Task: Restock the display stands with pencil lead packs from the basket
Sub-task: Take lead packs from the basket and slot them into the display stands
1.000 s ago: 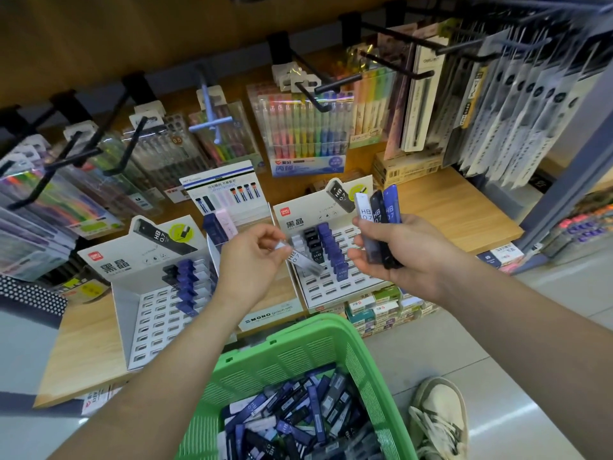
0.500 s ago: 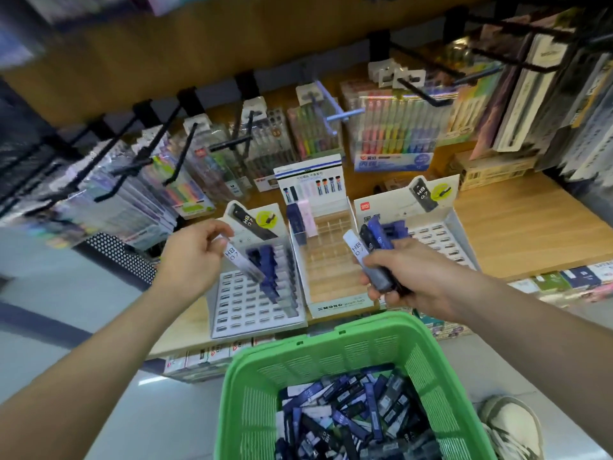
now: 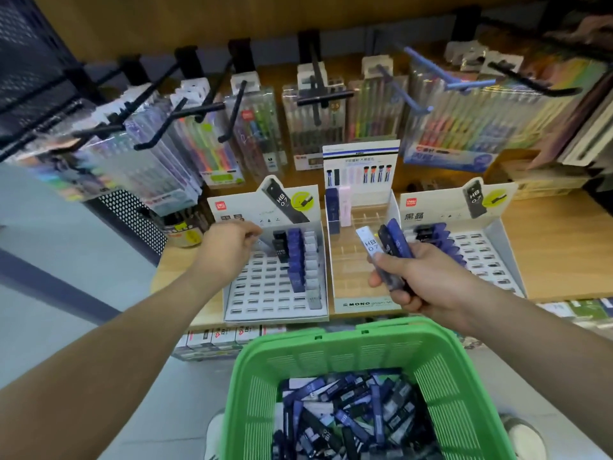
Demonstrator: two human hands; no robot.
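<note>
The left hand [image 3: 229,247] is reaching over the left display stand [image 3: 265,293], at eleven o'clock from the green basket [image 3: 331,353]. Its grip is pinching what looks like a pale pack [image 3: 263,244], blurred, beside the upright black and blue rows, probably because it is aiming at an empty slot at that end. The right hand [image 3: 428,283] is hovering over the MONO stand [image 3: 358,283] at twelve o'clock, its grip closing round a fan of spare packs [image 3: 388,247], white, black and blue, likely held splayed so each can be picked off singly. The loose lead packs [image 3: 348,416] are filling the basket bottom. The right display stand [image 3: 481,260], at one o'clock, is showing many open slots.
</note>
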